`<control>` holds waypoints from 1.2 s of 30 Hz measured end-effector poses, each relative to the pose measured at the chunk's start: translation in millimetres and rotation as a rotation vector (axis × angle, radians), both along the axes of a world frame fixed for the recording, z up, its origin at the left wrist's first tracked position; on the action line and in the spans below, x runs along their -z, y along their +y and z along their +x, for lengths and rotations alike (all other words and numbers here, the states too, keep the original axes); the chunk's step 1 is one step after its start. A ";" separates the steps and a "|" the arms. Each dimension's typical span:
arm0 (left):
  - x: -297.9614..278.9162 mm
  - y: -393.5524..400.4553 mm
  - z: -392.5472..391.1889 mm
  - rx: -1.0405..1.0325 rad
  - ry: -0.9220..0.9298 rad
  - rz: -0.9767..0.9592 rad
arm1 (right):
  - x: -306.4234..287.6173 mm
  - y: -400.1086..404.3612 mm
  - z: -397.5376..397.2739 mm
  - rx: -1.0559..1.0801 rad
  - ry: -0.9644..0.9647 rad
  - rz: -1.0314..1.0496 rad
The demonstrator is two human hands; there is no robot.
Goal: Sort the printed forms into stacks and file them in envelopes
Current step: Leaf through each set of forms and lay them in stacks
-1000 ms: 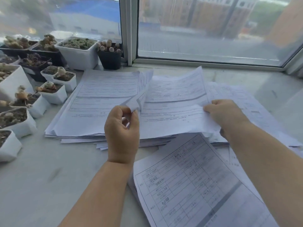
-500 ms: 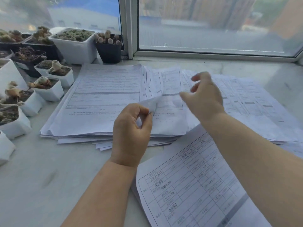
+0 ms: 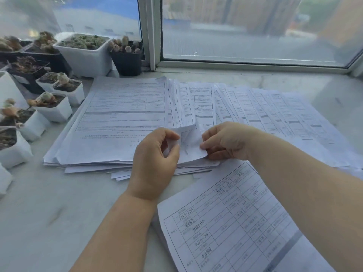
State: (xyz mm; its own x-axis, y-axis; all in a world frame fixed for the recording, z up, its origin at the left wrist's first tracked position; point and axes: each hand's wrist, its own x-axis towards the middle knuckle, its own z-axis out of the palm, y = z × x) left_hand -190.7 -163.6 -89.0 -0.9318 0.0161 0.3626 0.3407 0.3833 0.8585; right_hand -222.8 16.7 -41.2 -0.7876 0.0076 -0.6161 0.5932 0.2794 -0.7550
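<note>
**Both hands pinched the lifted corner of a form**

The curled sheet corner (image 3: 189, 143) stood up from the near right edge of the big stack of forms (image 3: 121, 122), which lay on the pale tabletop (image 3: 59, 213) below the window. The left hand (image 3: 155, 160) pinched that corner between thumb and forefinger; the right hand (image 3: 225, 142) pinched its other side with curled fingers. To the right, more forms lay fanned out (image 3: 275, 114), overlapping one another. Nearer the person, a separate filled-in form (image 3: 225, 222) lay tilted, partly under the right forearm. Small pots of succulents (image 3: 59, 107) crowded the left side, just beside the stack, and the window frame (image 3: 150, 32) rose behind.
</note>
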 end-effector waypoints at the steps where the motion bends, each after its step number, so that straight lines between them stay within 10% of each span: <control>1: 0.0 -0.7 -0.1 0.005 -0.008 0.014 | 1.3 -1.4 0.0 0.001 0.019 0.021; 6: -2.1 -1.0 1.4 0.035 -0.044 0.021 | 7.1 -8.0 1.9 -0.129 0.311 0.445; 13: -4.2 0.3 4.2 0.179 -0.004 -0.093 | -3.6 -7.2 -2.5 -0.083 -0.041 0.050; 36: -6.3 -5.2 1.7 -0.078 0.092 -0.055 | 5.2 4.4 -0.6 -0.070 -0.037 -0.054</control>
